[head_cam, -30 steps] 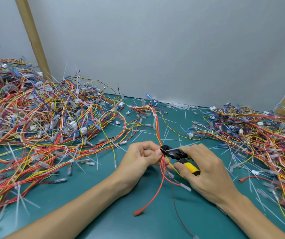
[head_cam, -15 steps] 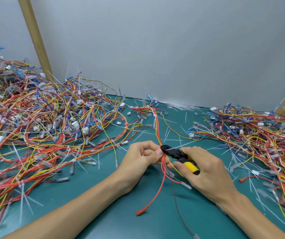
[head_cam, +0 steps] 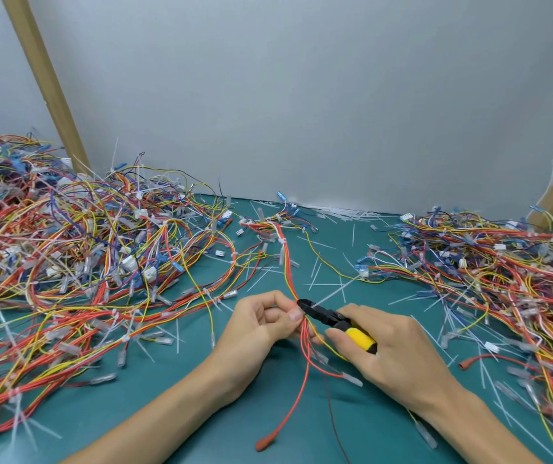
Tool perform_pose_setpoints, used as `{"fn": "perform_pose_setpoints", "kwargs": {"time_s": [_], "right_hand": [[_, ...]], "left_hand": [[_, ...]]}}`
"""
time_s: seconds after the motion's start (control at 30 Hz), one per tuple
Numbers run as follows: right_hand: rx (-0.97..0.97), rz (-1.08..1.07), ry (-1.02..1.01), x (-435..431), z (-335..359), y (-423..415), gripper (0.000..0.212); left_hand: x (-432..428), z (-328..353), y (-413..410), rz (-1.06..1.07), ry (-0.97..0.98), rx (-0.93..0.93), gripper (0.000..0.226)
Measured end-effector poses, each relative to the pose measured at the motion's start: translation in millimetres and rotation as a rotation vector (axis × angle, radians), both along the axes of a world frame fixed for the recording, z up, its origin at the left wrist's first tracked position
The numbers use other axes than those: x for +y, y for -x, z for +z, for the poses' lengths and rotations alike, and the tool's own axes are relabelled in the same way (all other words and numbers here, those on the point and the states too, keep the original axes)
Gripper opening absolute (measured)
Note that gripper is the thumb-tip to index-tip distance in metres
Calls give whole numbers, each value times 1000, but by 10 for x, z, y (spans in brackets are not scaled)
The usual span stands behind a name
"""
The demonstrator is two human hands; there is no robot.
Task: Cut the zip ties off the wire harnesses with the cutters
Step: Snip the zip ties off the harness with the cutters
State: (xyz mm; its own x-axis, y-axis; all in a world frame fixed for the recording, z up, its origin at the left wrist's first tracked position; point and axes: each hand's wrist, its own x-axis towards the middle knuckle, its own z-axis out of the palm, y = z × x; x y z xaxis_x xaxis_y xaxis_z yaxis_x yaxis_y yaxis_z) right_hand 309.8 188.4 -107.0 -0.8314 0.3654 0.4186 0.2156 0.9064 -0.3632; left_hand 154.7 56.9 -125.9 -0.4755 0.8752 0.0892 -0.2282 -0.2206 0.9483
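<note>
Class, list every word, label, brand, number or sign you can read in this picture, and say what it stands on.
No text can be read anywhere.
On the cutters: no legible brand or marking on the black head or yellow handle.
On the white connectors among the wire harnesses: too small and blurred to read.
On the wall: no sign.

wall: plain grey | table: green | beams: wooden, slanted
</note>
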Motion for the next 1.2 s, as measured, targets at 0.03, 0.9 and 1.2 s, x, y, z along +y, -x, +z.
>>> {"fn": "perform_pose_setpoints", "kwargs": {"time_s": [0.03, 0.9, 1.2], "right_hand": [[-7, -2, 0, -3, 8, -2, 46], [-164, -10, -3, -50, 70, 12, 62], [-179, -11, 2, 40, 54, 43, 53]], "left_hand": [[-4, 1, 1, 3, 3, -3, 17], [-27, -8, 41, 89, 70, -16, 13], [1, 7, 13, 104, 59, 20, 26]]}}
